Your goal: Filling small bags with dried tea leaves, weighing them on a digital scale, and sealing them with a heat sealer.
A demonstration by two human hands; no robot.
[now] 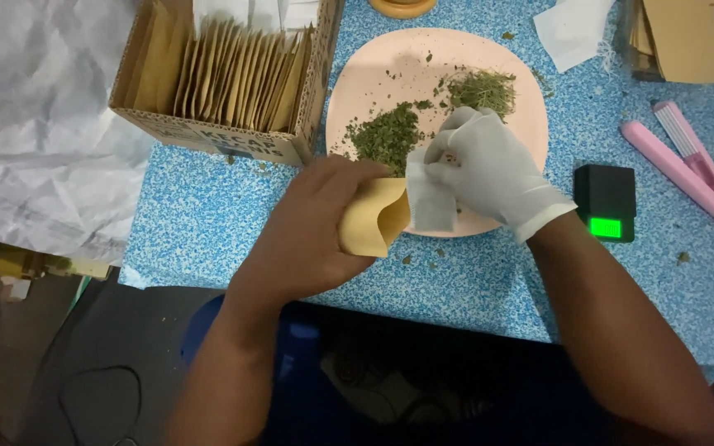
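The bare left hand [307,235] is clamped around an open kraft paper pouch [373,216] at the pink plate's [357,83] near edge, while the gloved right hand [489,169] pinches a white filter bag [430,198] at its mouth (dried green herbs [388,134] heaped just beyond).

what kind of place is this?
Probably a small hand-packing bench for dried herbs or tea. Cues: a pink plate with dried green leaves, a cardboard box of kraft envelopes, a small black scale, and a pink heat sealer on the blue table.
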